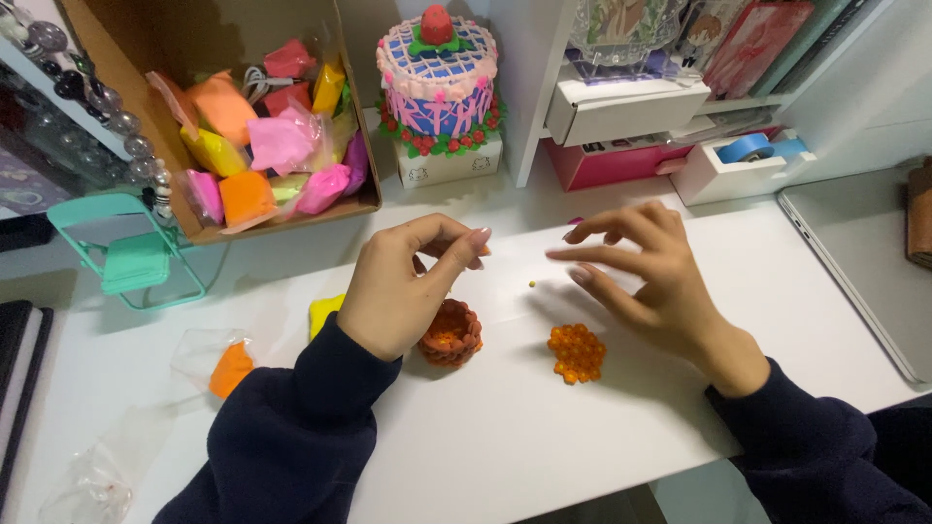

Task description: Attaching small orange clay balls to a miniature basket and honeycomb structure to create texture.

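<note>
Tiny yellow clay ball [532,284] on table, between both hands' fingers [476,243], untouched

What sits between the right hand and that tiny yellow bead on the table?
Nothing visible. The yellow bead lies alone on bare white table, just left of the right hand. The orange bead cluster and small brown basket sit nearer the person, off that path.

Bare desk [505,437] lies open below brown clay basket [451,335] and orange bead cluster [577,352].

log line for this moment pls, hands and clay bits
left hand: fingertips pinched above brown clay basket | right hand: open, hovering | orange bead cluster: on table | tiny yellow ball: between hands
</note>
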